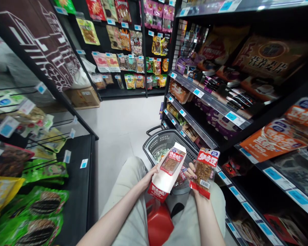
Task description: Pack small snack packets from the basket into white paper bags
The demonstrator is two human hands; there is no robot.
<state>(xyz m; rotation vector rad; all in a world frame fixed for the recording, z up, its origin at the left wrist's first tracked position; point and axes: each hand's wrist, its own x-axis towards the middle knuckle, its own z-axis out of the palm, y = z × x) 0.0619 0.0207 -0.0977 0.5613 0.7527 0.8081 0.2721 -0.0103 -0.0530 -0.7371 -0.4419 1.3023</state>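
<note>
My left hand [152, 173] grips the left side of an open red-and-white cardboard box [161, 182], tilted above my lap. Inside the box lies a red snack packet [172, 162] with a see-through window. Another red snack packet [205, 171], brown food showing through its front and a barcode near its lower end, is in my right hand [191, 171]. The fingers of that hand curl around the packet's left edge; the palm is hidden behind it. Beneath both hands stands a grey shopping basket [154, 147], where a green-and-white packet [161, 155] and more red packaging [181, 177] show.
Close on the right are shelves [213, 94] with price tags and orange snack boxes [272, 138]. Green snack bags [45, 201] fill a low rack at left. A red object [157, 222] sits between my knees. Hanging snacks line the back; a cardboard carton [84, 97] stands on the floor.
</note>
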